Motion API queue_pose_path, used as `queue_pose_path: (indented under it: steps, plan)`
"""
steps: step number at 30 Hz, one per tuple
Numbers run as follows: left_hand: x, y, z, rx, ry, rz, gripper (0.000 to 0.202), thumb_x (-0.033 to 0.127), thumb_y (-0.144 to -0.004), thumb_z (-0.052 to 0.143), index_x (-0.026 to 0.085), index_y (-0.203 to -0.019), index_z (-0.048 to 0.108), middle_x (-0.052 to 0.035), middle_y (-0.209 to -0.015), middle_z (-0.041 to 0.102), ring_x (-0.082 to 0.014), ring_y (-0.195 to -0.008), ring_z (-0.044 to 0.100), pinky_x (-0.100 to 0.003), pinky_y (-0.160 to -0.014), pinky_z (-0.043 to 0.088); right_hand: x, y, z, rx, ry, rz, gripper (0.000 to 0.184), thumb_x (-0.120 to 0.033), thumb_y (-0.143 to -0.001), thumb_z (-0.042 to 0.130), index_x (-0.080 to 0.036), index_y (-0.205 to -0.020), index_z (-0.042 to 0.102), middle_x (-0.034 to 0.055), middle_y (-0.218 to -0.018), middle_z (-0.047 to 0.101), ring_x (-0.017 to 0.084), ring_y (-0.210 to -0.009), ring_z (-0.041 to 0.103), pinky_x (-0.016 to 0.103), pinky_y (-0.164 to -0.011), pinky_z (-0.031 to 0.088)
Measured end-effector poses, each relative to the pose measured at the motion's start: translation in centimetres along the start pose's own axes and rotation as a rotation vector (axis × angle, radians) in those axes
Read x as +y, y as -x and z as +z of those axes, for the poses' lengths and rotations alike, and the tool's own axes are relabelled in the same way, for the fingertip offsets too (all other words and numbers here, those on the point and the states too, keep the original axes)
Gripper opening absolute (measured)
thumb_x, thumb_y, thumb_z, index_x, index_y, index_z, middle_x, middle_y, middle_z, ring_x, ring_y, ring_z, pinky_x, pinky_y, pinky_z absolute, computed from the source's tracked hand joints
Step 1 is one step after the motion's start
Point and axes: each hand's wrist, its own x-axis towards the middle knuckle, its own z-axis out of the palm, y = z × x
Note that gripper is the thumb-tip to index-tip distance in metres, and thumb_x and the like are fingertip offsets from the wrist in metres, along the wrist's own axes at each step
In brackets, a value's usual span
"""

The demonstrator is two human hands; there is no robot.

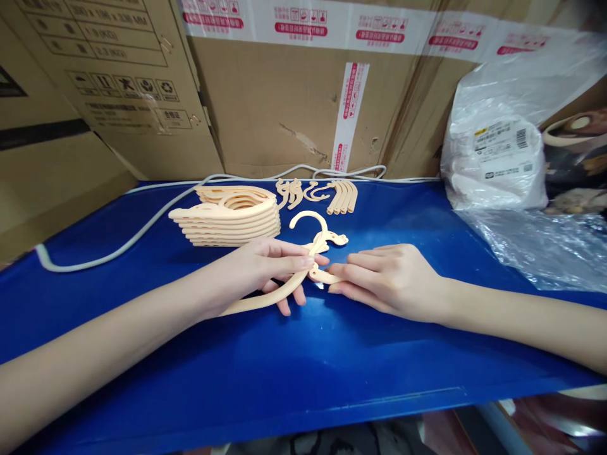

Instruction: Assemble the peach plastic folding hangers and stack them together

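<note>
Between the thumb and fingers of my left hand [265,262] is a cream plastic clothes hanger [279,294], its curved arm running back under the palm. The hanger's hook [310,217] points up and away, beside its jointed middle. My right hand [398,281] pinches a short cream hanger arm piece [325,276], whose holed end meets the hanger's middle by my left fingertips. Whether the two are joined, I cannot tell. Just beyond my left hand lies a neat stack of folded cream hangers [232,227].
Behind the hanger lie small cream connector pieces [290,191], a loose hook [315,191] and several curved arm pieces [344,197]. A white cable [156,234] crosses the blue table [303,379]. Cardboard boxes [284,101] wall the back; plastic-wrapped goods [497,158] stand right.
</note>
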Motion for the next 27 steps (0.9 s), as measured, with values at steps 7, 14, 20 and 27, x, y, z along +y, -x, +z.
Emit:
queue_pose_path:
  steps: [7, 14, 20, 27]
  plan:
    - [0.0, 0.1, -0.4, -0.029, -0.005, -0.008, 0.039, 0.037, -0.090, 0.061, 0.016, -0.123, 0.067, -0.0060, -0.059, 0.069, -0.0119, -0.048, 0.063, -0.015, -0.047, 0.052, 0.0, 0.0, 0.2, 0.005, -0.031, 0.026, 0.031, -0.034, -0.100, 0.045, -0.016, -0.099, 0.070, -0.0008, -0.070, 0.066, 0.011, -0.063, 0.064, 0.025, -0.056, 0.039]
    - [0.0, 0.3, -0.6, -0.070, -0.002, 0.005, 0.034, 0.033, -0.090, 0.061, 0.016, -0.118, 0.070, -0.0041, -0.058, 0.066, -0.0113, -0.048, 0.059, -0.016, -0.045, 0.052, -0.1, 0.0, 0.4, 0.026, -0.047, 0.063, 0.032, -0.036, -0.101, 0.044, -0.017, -0.095, 0.069, -0.0009, -0.067, 0.063, 0.010, -0.060, 0.060, 0.024, -0.056, 0.037]
    - [0.0, 0.3, -0.7, -0.093, -0.013, 0.007, 0.034, 0.034, -0.090, 0.063, 0.021, -0.120, 0.068, -0.0020, -0.063, 0.065, -0.0113, -0.054, 0.058, -0.016, -0.044, 0.052, 0.0, -0.1, 0.4, -0.009, -0.084, 0.096, 0.031, -0.036, -0.100, 0.045, -0.018, -0.090, 0.067, -0.0002, -0.073, 0.067, 0.012, -0.066, 0.064, 0.025, -0.060, 0.040]
    - [0.0, 0.3, -1.3, -0.127, -0.016, -0.008, 0.033, 0.036, -0.090, 0.063, 0.021, -0.119, 0.068, -0.0021, -0.070, 0.067, -0.0100, -0.054, 0.058, -0.017, -0.049, 0.052, -0.1, -0.4, 0.2, -0.046, -0.132, 0.105, 0.030, -0.036, -0.100, 0.045, -0.015, -0.092, 0.064, 0.0028, -0.082, 0.071, 0.013, -0.074, 0.068, 0.023, -0.066, 0.045]
